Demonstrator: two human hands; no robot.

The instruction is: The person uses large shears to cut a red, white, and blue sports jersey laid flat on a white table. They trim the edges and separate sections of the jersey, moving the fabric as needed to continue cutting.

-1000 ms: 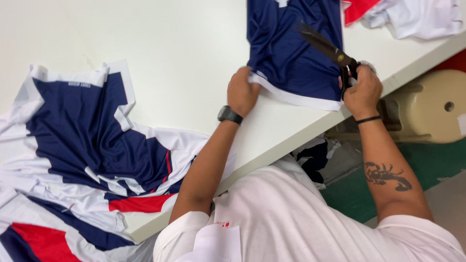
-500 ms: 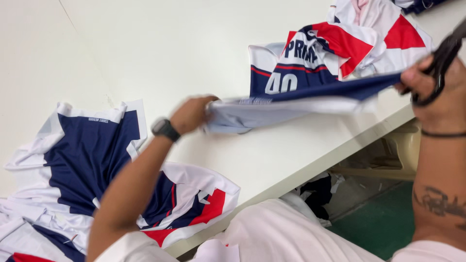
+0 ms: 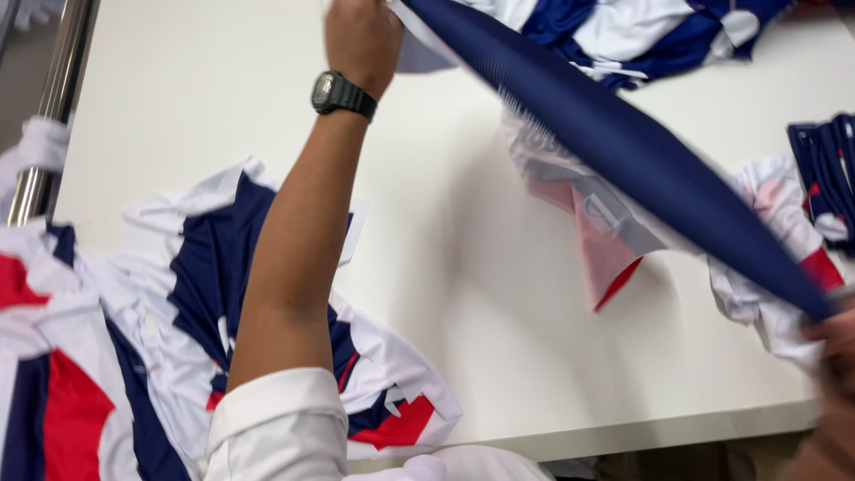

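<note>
Stretching: the person pulls a navy fabric piece (image 3: 623,151) taut in the air above the white table (image 3: 223,98), running from upper left down to the right edge of view.
Left hand: the left hand (image 3: 361,31) is raised at the top of view, clenched on the upper end of the fabric piece; a black watch (image 3: 341,92) sits on the wrist.
Right hand: the right hand (image 3: 833,343) shows only at the right edge, blurred, closed on the lower end of the fabric; whether it also has scissors I cannot tell.
Doing it well: my judgement is that an even pull from both ends matters, so the cloth hangs flat with no twist, and that it should be kept high enough to clear the pieces below.
Underneath: a white and pink piece (image 3: 597,236) lies on the table just below the stretched cloth.
Nearby: a heap of navy, white and red shirt pieces (image 3: 205,294) lies at the left under the forearm; more pieces (image 3: 641,36) sit at the top right, and another bundle (image 3: 824,178) lies at the right edge.
Change from half a second ago: the fabric was then held nearly level and low over the table edge; now it slopes steeply, the left hand much higher.
Change in view: the camera has swung, and the scissors then seen in the right hand are out of sight.
</note>
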